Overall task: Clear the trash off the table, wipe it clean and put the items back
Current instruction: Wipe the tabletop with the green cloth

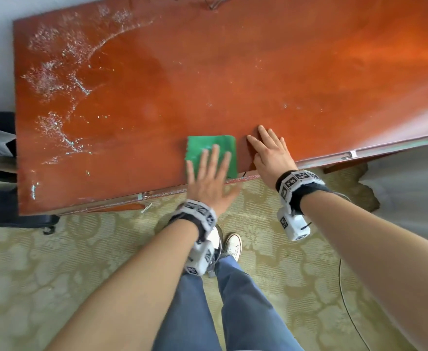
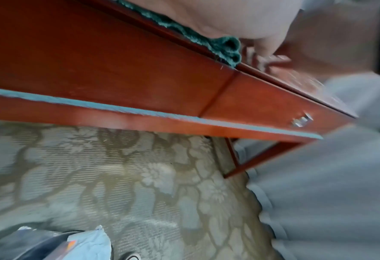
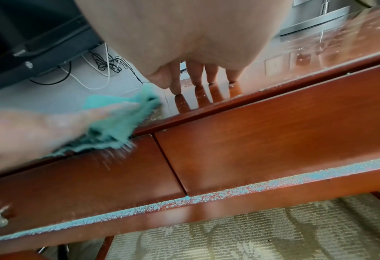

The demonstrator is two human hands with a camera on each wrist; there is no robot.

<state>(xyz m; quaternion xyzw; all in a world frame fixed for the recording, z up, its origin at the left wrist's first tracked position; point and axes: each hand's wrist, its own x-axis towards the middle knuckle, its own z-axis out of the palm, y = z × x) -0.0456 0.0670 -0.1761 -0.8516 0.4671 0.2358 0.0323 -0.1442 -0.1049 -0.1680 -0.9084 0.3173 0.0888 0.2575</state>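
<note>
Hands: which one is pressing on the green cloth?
The left hand lies flat with straight fingers on the green cloth at the table's near edge. The right hand rests on bare wood beside the cloth.

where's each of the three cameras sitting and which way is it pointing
Head: worn on the head, facing down at the table; shows both forearms, left hand flat on the green cloth, right hand flat on the wood, legs, shoes.
Left wrist: under the left hand, looking along the table's front edge; shows the palm.
Right wrist: under the right hand, looking across the tabletop; shows its fingers.
Shared: all three show the cloth.
</note>
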